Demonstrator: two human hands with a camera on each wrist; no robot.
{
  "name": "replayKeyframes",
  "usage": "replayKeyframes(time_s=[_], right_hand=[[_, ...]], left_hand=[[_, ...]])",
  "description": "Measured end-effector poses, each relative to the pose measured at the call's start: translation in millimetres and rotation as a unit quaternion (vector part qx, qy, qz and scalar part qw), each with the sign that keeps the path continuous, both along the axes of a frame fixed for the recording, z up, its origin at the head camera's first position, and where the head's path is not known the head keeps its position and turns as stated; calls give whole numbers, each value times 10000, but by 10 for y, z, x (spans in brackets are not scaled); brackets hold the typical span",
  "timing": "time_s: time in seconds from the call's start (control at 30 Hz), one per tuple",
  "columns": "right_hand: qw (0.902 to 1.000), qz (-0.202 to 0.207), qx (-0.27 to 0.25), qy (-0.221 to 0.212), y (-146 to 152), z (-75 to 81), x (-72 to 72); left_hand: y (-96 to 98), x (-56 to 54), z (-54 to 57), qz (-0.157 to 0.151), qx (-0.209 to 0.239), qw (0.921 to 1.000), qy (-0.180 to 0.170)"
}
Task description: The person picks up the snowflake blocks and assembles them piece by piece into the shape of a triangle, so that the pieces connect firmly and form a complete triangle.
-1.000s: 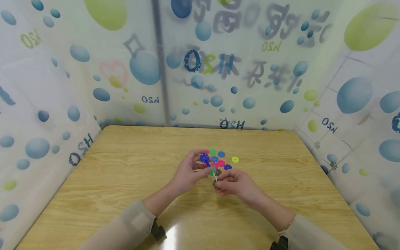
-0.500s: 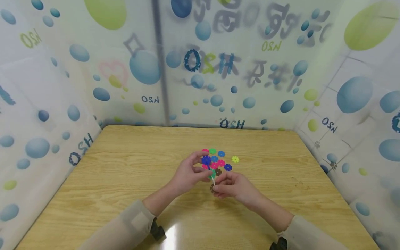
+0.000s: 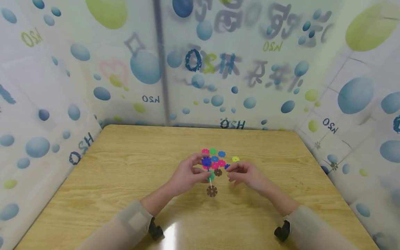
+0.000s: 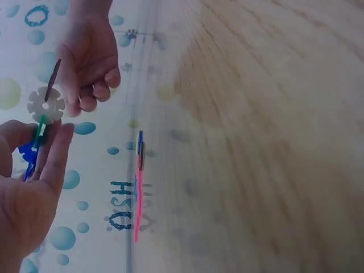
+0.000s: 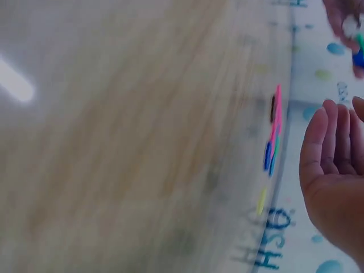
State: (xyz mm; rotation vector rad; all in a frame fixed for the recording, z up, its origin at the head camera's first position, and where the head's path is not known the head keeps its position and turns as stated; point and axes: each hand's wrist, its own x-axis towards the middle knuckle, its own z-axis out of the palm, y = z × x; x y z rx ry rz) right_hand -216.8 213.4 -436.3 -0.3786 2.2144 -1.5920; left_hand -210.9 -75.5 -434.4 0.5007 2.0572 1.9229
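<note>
In the head view my left hand [image 3: 185,175] pinches a chain of slotted plastic flower discs, held above the table. The chain joins a dark blue disc [image 3: 206,161], a green disc [image 3: 211,177], a white disc [image 4: 45,106] and a brown disc [image 3: 211,191] at its near end. Thumb and fingers are around the green and blue part, hiding some of it. My right hand [image 3: 251,180] hovers to the right of the chain with loosely bent fingers and holds nothing. It is nearest to a dark blue disc [image 3: 227,167] on the table, which it partly covers.
Behind the hands, several loose flower discs lie on the wooden table [image 3: 131,156]: pink [image 3: 221,163], light blue [image 3: 221,153], green [image 3: 213,151], brown [image 3: 217,172] and yellow [image 3: 235,159]. A bubble-patterned curtain [image 3: 200,104] borders the table's back and sides.
My right hand has let go of the brown disc and moved right and away from me, towards the loose discs. The brown disc now hangs on the chain, which my left hand still holds.
</note>
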Motion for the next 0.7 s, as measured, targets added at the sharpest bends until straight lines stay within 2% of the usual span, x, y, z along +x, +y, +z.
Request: replayKeyframes(time_s=[0.27, 0.47, 0.7], right_hand=[[9925, -254, 1126, 407, 245, -63, -393], [9872, -361, 1495, 413, 317, -85, -615], [9828, -506, 1745, 330, 337, -150, -803]], left_hand=[[-24, 18, 2, -281, -253, 9992, 100], [-12, 30, -9, -497, -229, 9985, -74], [1, 30, -12, -575, -128, 9981, -162]])
